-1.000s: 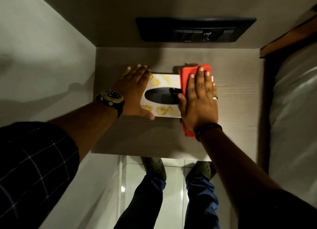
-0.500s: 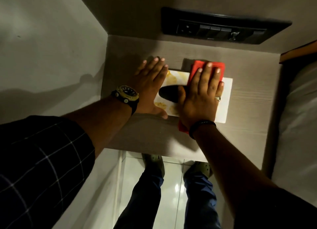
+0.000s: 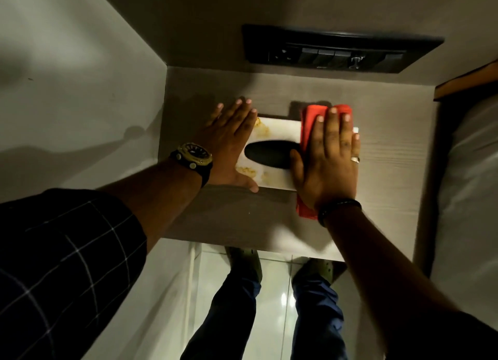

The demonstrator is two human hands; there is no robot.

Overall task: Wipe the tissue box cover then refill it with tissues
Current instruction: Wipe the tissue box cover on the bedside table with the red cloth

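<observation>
Bedside shelf (image 3: 390, 149): wiping tissue box cover (image 3: 275, 133).
Right hand (image 3: 327, 163), fingers spread flat on red cloth (image 3: 310, 122), swept back rightward; left hand (image 3: 229, 144) flat, steadying. Refill pending.

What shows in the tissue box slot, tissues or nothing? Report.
Nothing shows: the oval slot in the tissue box cover is uniformly dark, with no tissue poking out. Whether tissues lie deeper inside cannot be told.

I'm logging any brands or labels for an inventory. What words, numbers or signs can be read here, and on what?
None can be read.
Watch on the left wrist: dial markings too small and dark.
Switch panel on the wall: no legible marks.
Tissue box cover: only a yellow pattern, no text.
Red cloth: plain.
</observation>
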